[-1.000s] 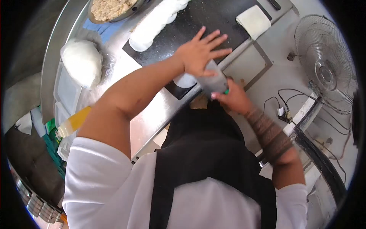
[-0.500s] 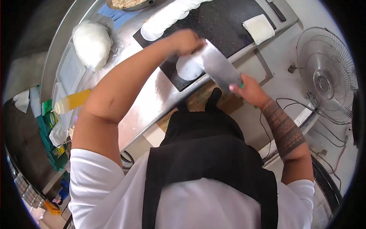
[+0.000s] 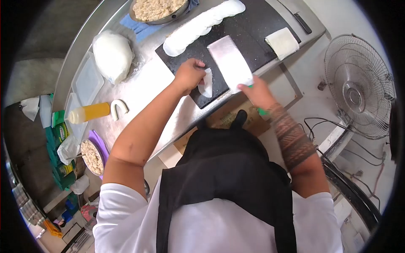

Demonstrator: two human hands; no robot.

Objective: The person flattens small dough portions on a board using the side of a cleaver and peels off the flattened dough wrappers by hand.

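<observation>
My left hand (image 3: 189,76) is closed on the edge of a thin white dough wrapper (image 3: 206,86), lifting part of it at the near corner of a black board (image 3: 253,23). My right hand (image 3: 258,93) grips a wide cleaver (image 3: 230,61) by its green handle, mostly hidden by the fingers. The broad shiny blade lies over the board, right of the wrapper and apart from it. A row of overlapping round dough wrappers (image 3: 202,27) lies along the board's far left side.
A folded white cloth (image 3: 282,43) lies at the board's right edge near a black-handled knife (image 3: 303,23). Leftward are a metal bowl of chunky filling (image 3: 158,9), bagged white dough (image 3: 112,57), an oil bottle (image 3: 90,113) and a second filling bowl (image 3: 93,157). A fan (image 3: 352,86) stands right.
My left hand has come off the cleaver's blade and moved down to the wrapper, lifting its edge. The blade has shifted back off the wrapper. The view has moved slightly.
</observation>
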